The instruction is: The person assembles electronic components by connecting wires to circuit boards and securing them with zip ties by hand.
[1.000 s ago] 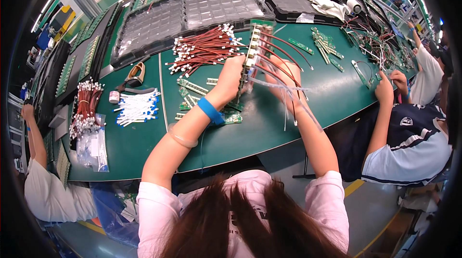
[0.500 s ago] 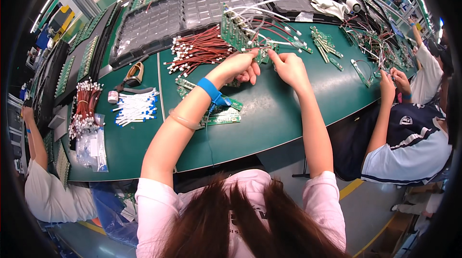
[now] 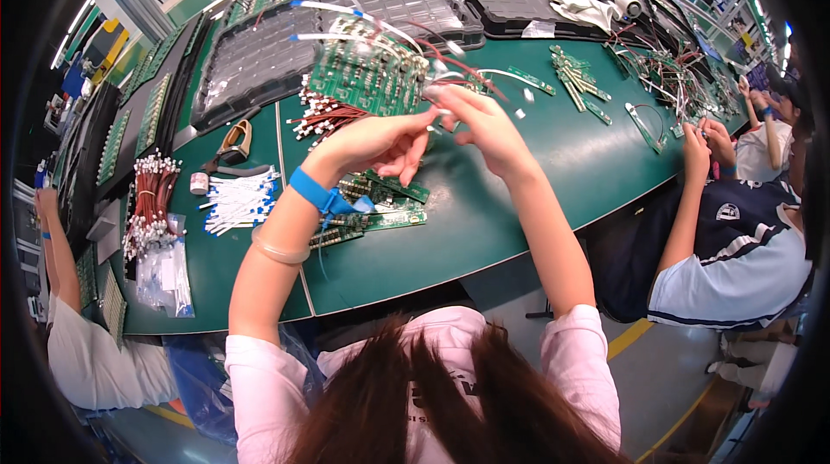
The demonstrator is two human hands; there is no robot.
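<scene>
Hands [image 3: 488, 128] pinching circuit board [image 3: 359, 75], red cable pile [image 3: 327, 121] partly hidden behind, pliers [image 3: 232, 156], black trays [image 3: 259, 53]

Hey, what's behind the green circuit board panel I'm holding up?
Past its lower-left edge, red wires with white connectors show; past its upper-left, a black plastic tray. The circuit board panel hides whatever lies directly behind, including how far the wires run.

Green tabletop [image 3: 596, 153], cluttered.
Far edge: black trays [image 3: 251, 57]. Left end: bundled red wires [image 3: 152, 198], clear plastic bags [image 3: 175, 278], white blue-tipped strips [image 3: 242, 203], pliers [image 3: 232, 155]. Middle: loose red wires [image 3: 322, 118], green boards [image 3: 393, 220] toward near edge. Right end: tangled wired boards [image 3: 679, 79].
</scene>
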